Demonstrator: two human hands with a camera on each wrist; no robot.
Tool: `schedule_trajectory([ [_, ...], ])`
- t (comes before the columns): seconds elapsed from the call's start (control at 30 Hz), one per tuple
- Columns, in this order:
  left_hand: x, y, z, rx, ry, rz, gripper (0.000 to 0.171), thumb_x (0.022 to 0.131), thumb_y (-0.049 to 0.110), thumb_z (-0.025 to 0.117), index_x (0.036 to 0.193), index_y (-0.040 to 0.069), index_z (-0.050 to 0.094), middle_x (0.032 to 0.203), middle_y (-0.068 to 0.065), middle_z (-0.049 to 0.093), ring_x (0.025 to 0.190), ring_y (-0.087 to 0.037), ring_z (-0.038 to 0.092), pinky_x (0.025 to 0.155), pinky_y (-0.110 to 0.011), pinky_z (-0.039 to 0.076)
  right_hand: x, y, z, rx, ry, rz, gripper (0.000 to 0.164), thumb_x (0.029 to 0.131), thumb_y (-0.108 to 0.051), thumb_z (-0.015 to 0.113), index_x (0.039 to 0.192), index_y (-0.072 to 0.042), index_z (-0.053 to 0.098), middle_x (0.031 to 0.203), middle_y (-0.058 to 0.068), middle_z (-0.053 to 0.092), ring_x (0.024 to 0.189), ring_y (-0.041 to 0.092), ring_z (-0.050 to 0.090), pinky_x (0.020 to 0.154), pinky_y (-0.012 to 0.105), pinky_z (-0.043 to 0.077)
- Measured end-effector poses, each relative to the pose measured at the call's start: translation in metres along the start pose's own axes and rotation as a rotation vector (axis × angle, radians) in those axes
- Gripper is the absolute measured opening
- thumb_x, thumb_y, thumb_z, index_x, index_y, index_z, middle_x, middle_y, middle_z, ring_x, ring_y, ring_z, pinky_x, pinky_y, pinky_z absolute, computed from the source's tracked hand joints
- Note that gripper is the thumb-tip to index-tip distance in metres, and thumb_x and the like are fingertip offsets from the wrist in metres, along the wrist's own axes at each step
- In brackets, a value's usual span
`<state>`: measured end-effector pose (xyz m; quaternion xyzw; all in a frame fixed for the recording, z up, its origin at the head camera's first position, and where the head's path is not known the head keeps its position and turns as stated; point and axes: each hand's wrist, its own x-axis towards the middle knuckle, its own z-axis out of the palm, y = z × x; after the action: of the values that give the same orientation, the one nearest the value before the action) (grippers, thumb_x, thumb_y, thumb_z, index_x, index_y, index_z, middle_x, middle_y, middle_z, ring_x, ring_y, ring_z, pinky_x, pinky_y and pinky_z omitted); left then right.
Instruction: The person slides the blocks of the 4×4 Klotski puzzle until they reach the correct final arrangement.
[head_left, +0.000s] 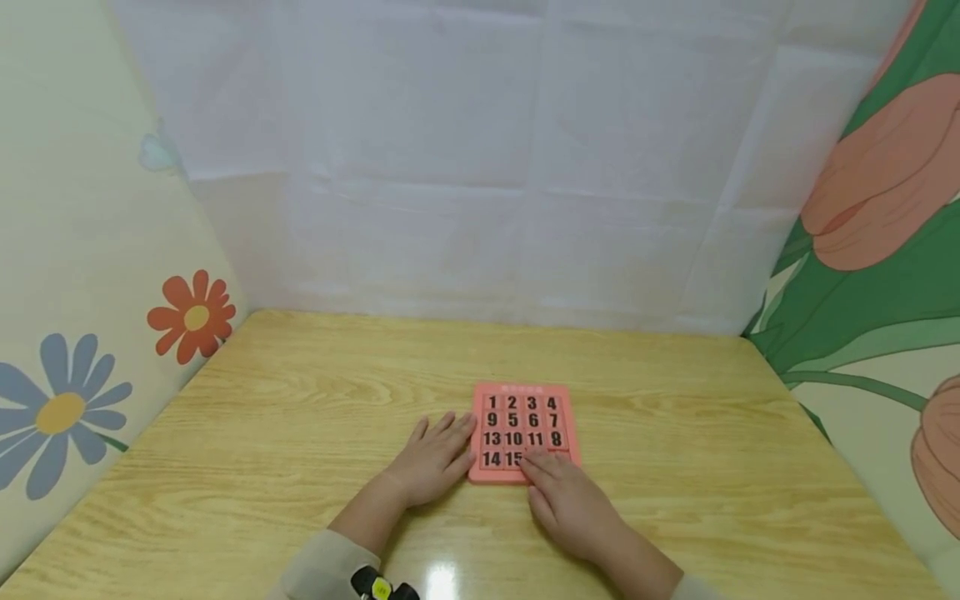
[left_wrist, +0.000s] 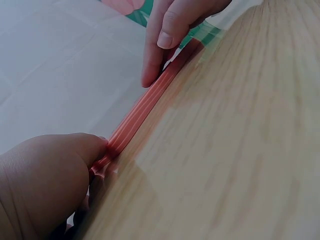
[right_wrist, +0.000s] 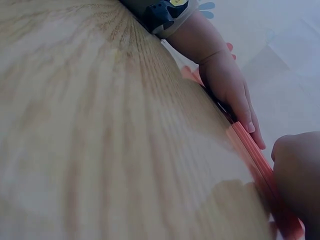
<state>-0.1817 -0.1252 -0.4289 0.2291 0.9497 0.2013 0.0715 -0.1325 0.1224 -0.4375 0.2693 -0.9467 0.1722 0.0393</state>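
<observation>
A pink number slide puzzle [head_left: 525, 478] lies flat on the wooden table in the head view. Black numerals mark its tiles; the top row reads 1, 2, 3, 4, and the bottom row starts with 14 and 15. Along the puzzle's left edge rests my left hand [head_left: 433, 463], fingers extended, its thumb against the frame. My right hand [head_left: 573, 506] reaches in from the lower right, its fingertips touching the bottom row just right of the 15. Those fingers hide the lower right tiles. From the left wrist, the puzzle's ridged side [left_wrist: 142, 107] shows edge-on between both hands.
The wooden table [head_left: 300, 400] stretches out around the puzzle. A white cloth [head_left: 450, 167] hangs behind it, with flower-printed panels at left and right. A black band with a yellow piece [head_left: 381, 588] sits at the left sleeve.
</observation>
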Motion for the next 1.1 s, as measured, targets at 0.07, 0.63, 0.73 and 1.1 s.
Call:
schedule_trajectory([
  [0.07,0.0,0.0,-0.002,0.004,0.0,-0.002,0.058,0.105,0.038,0.038,0.155,0.009,0.029,0.162,-0.008,0.027,0.152,-0.034,0.017,0.123,-0.058,0.002,-0.001,0.001,-0.001,0.005,-0.005,0.007,0.042,0.101,-0.023,0.047,0.138,-0.006,0.057,0.146,0.009,0.053,0.137,0.026,0.048,0.116,0.046,0.035],
  [0.63,0.003,-0.002,-0.003,0.014,0.0,-0.007,0.058,0.105,0.038,0.038,0.155,0.009,0.029,0.162,-0.007,0.027,0.152,-0.033,0.016,0.123,-0.057,0.002,-0.01,0.016,-0.007,0.011,0.058,0.059,0.04,0.1,-0.023,0.05,0.134,-0.005,0.06,0.144,0.009,0.056,0.136,0.027,0.049,0.118,0.048,0.032],
  [0.73,0.001,-0.001,-0.003,0.013,-0.004,-0.003,0.058,0.105,0.038,0.038,0.155,0.009,0.029,0.162,-0.008,0.027,0.152,-0.034,0.016,0.123,-0.058,0.003,-0.009,0.014,-0.006,0.018,0.066,0.057,0.039,0.099,-0.021,0.051,0.133,-0.005,0.061,0.143,0.009,0.056,0.136,0.028,0.049,0.118,0.048,0.032],
  [1.1,0.0,-0.002,0.003,-0.002,0.019,0.003,0.057,0.105,0.037,0.039,0.153,0.007,0.033,0.16,-0.009,0.031,0.151,-0.035,0.02,0.123,-0.058,0.004,0.008,-0.011,0.004,-0.002,0.012,-0.06,0.041,0.101,-0.024,0.046,0.138,-0.01,0.058,0.146,0.005,0.054,0.137,0.023,0.048,0.117,0.045,0.035],
])
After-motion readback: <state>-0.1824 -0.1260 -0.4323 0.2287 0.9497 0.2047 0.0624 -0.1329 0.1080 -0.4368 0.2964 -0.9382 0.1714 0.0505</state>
